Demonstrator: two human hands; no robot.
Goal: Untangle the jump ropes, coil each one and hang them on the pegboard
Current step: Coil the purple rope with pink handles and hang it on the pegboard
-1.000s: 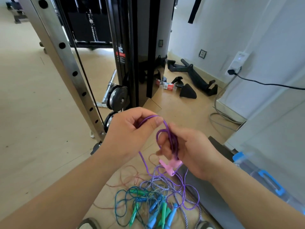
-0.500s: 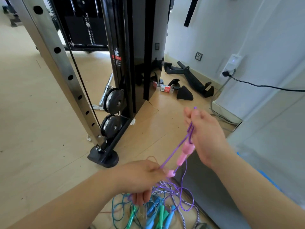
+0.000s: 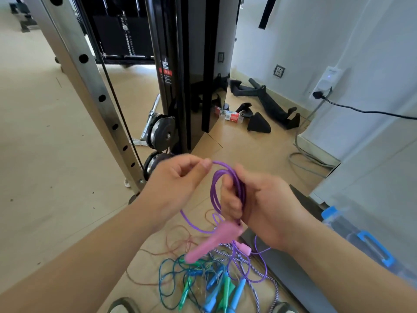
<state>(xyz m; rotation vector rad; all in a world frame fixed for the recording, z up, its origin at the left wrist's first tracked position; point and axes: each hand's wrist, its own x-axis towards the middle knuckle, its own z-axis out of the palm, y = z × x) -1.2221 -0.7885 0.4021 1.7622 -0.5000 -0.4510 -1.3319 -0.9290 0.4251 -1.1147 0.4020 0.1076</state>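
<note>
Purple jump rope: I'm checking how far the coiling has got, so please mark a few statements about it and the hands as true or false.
1. The right hand grips several loops of the purple rope. True.
2. The left hand holds nothing. False: it pinches the purple rope between thumb and finger.
3. A pink handle hangs below the right hand. True.
4. The green and blue ropes are coiled in the left hand. False: they lie tangled on the floor.
</note>
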